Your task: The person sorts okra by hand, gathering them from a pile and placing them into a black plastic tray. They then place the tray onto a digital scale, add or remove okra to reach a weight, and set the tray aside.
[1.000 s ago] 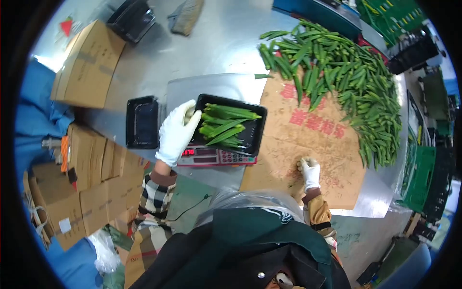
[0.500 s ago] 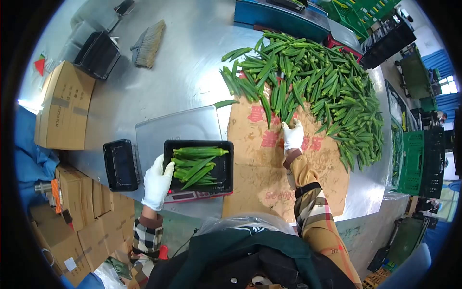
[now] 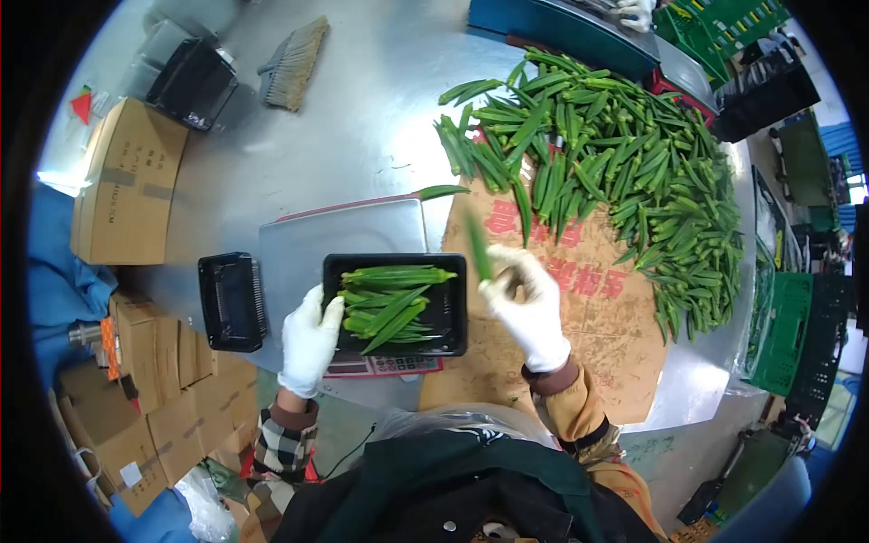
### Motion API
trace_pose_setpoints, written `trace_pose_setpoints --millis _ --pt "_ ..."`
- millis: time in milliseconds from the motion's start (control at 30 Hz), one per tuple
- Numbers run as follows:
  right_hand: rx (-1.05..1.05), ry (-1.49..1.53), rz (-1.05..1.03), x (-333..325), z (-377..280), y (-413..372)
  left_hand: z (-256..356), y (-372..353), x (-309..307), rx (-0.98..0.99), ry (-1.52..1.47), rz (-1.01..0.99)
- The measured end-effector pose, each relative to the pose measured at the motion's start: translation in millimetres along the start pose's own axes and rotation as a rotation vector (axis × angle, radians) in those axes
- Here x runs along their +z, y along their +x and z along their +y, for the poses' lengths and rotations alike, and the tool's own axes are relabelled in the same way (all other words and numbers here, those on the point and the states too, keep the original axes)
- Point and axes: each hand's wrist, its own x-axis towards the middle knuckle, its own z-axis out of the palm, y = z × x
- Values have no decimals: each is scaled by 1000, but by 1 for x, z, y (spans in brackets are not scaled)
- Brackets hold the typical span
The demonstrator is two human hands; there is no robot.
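My left hand [image 3: 310, 342], in a white glove, grips the left edge of a black tray [image 3: 457, 312] that sits over the front of a metal-topped scale [image 3: 362, 226]. Several okra pods [image 3: 389, 303] lie sideways in the tray. My right hand [image 3: 528, 303], also gloved, pinches one blurred okra pod [image 3: 477, 242] just right of the tray, over the brown cardboard sheet [image 3: 579, 353]. A large pile of okra [image 3: 625, 172] covers the back right of the cardboard.
An empty black tray [image 3: 232, 301] stands left of the scale. Farther back are a brush [image 3: 297, 65], stacked black trays [image 3: 192, 83] and a cardboard box [image 3: 131, 185]. Another person's gloved hand [image 3: 635, 14] shows at the top, by green crates [image 3: 715, 27].
My right hand has moved left from the pile's edge towards the tray and now holds a pod. The view has shifted slightly, and a co-worker's hand has appeared at the top.
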Motion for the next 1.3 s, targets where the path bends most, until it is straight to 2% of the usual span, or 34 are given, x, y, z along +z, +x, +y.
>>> trace_pose_setpoints --millis 33,67,133,233,267,300,333,400,467,500,533,600,667,700,733,767,800,833,900,933,967,1000,1033,1067,1133,1167,1300 --pt "-212 -131 -101 8 -9 0 6 2 1 23 -22 2" --pt "-175 -213 -178 16 -13 -4 9 4 1 33 8 -2" --pt "-163 -276 -189 25 -18 -9 10 13 0 53 37 -15" --pt "-198 -253 -31 7 -17 -9 7 40 -9 107 -5 -1" --pt "-148 -235 21 -1 -10 -9 8 54 -13 139 -10 -2" --pt "-72 -170 68 -7 2 -11 18 69 -21 92 20 -37" --pt "4 -105 118 -13 15 -13 8 92 -22 190 15 0" --pt "89 -103 130 -24 35 -22 3 143 -23 232 -84 -1" --pt "127 -151 134 -34 57 -37 -8 204 -21 309 -7 11" --pt "115 -189 135 -35 58 -45 7 224 -22 312 94 8" --pt "109 -237 150 -32 57 -52 -5 258 -9 290 -137 -19" --pt "111 -254 119 -27 60 -65 -31 328 14 284 -175 -25" --pt "208 -255 94 -19 56 -74 -58 381 44 144 -420 -41" --pt "259 -167 87 -16 53 -89 -81 402 47 143 -519 -49" --pt "325 -83 79 -12 56 -96 -104 430 62 83 -782 -150" --pt "198 -274 36 -10 70 -103 -130 460 62 8 -622 -205" --pt "168 -317 14 -11 69 -108 -70 408 52 -282 -582 -114" --pt "182 -345 -2 -14 68 -111 -60 398 44 -258 -573 -82" --pt "242 -305 -27 -21 71 -118 -42 366 16 -85 -390 19" --pt "214 -319 -1 -24 74 -122 -85 391 -4 209 -298 -18" --pt "191 -337 28 -26 78 -125 -23 299 -21 257 -445 -101" --pt "173 -360 63 -28 79 -129 -14 260 -37 533 215 378" --pt "166 -361 83 -29 79 -131 -42 255 -55 518 237 458" --pt "159 -364 109 -30 80 -133 -44 235 -60 545 212 540" --pt "229 -336 58 -31 69 -134 -10 174 -36 639 125 537" --pt "188 -336 68 -29 73 -135 4 151 -23 669 100 497" --pt "131 -295 56 -19 70 -141 31 82 35 717 82 246"
